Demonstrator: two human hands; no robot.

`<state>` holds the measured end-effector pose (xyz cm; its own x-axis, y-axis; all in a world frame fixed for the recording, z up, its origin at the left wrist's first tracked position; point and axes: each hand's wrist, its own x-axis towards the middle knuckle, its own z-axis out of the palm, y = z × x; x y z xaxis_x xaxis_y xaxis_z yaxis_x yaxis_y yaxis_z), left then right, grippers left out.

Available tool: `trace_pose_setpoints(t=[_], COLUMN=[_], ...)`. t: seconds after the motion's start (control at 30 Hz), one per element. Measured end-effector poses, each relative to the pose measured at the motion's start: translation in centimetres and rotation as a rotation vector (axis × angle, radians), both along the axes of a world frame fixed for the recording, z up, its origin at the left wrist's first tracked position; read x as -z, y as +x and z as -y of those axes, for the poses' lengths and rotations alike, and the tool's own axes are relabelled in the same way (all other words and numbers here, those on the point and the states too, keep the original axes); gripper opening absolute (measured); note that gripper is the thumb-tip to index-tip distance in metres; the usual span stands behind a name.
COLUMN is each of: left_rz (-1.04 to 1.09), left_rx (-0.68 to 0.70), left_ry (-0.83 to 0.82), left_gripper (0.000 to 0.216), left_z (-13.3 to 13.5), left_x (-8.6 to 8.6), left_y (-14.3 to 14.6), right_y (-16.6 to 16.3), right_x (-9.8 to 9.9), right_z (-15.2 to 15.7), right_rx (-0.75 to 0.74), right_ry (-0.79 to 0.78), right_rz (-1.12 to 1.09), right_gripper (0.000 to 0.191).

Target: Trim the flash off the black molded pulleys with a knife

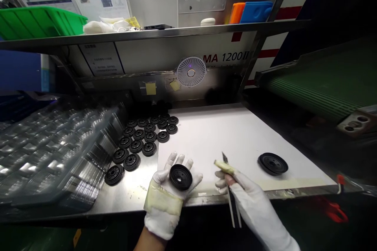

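Person's L hand [165,191], fingers spread, bears 1 part [180,174], R hand [240,184] pinches 1 pointed tool [232,208], 1 disc [272,163] at part's 3 o'clock, the part blk, round, w/ ctr hole.

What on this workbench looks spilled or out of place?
Small specks lie on the metal bench near the left hand, possibly debris. One black disc sits apart at right, away from the grouped discs.
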<state>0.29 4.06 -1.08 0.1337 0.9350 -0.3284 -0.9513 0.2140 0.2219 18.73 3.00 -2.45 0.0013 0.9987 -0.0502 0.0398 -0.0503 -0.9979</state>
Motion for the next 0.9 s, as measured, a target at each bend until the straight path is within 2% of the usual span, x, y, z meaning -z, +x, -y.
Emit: trace_pose_setpoints(t=[0.07,0.13,0.2,0.27,0.33,0.43,0.57,0.7,0.8,0.9], left_rz=[-0.025,-0.088,-0.165,-0.218,-0.228,-0.224,-0.35,-0.447,-0.458,-0.441], left_rx=[0.05,0.12,0.178,0.194,0.203,0.254,0.264,0.275,0.358,0.441], left_ry=[0.019,-0.028,-0.138,-0.245,-0.279,-0.204,-0.117,-0.113,-0.108,-0.07], left_gripper=[0.046,0.04,0.033,0.036,0.04,0.044,0.038,0.043,0.051,0.059], left_z=[0.4,0.4,-0.1,-0.6,-0.6,0.1,1.1,1.3,1.3,1.5], left_x=[-0.1,-0.1,0.1,0.4,0.4,0.1,0.2,0.4,-0.3,-1.1], left_y=[-0.1,-0.4,-0.5,-0.6,-0.7,-0.8,-0.9,-0.7,-0.4,-0.3], right_y=[0.6,1.1,1.4,1.4,1.1,0.1,-1.7,-3.9,-5.3,-6.0], right_x=[-1.6,-2.6,-2.8,-2.6,-2.4,-2.8,-4.1,-4.8,-4.6,-4.1], right_z=[-0.1,0.1,0.4,0.8,1.1,1.0,0.4,0.3,0.6,0.8], right_rx=[0.004,-0.043,-0.083,-0.081,-0.083,-0.179,-0.365,-0.416,-0.506,-0.494], right_ry=[-0.049,-0.087,-0.071,-0.033,-0.029,-0.087,-0.092,-0.177,-0.322,-0.371], right_rz=[-0.113,-0.208,-0.222,-0.191,-0.19,-0.203,-0.278,-0.475,-0.593,-0.634], right_gripper=[0.042,0.043,0.036,0.025,0.017,0.018,0.015,0.005,0.018,0.031])
